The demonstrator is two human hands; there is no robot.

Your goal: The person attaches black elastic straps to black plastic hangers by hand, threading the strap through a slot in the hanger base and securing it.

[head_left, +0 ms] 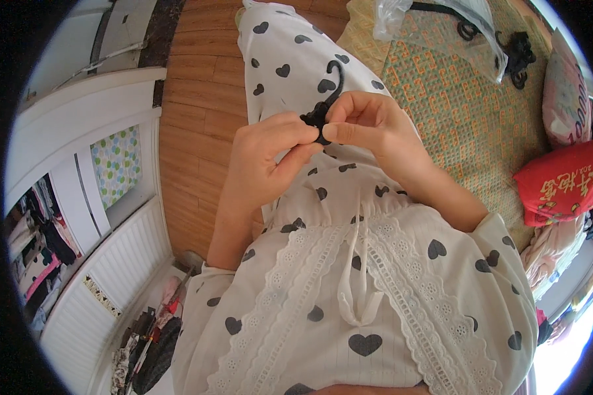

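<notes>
Pinching a small black hooked piece over the heart-print dress, between closed thumb and fingers of left hand and right hand alike, with black curled hooks and a clear plastic bag on the patterned mat right of the dress

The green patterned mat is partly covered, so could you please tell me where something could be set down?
The mat has a bare patch between the right hand and the red cushion, below the clear bag. Its upper part is crowded with that bag and black curled pieces.
</notes>
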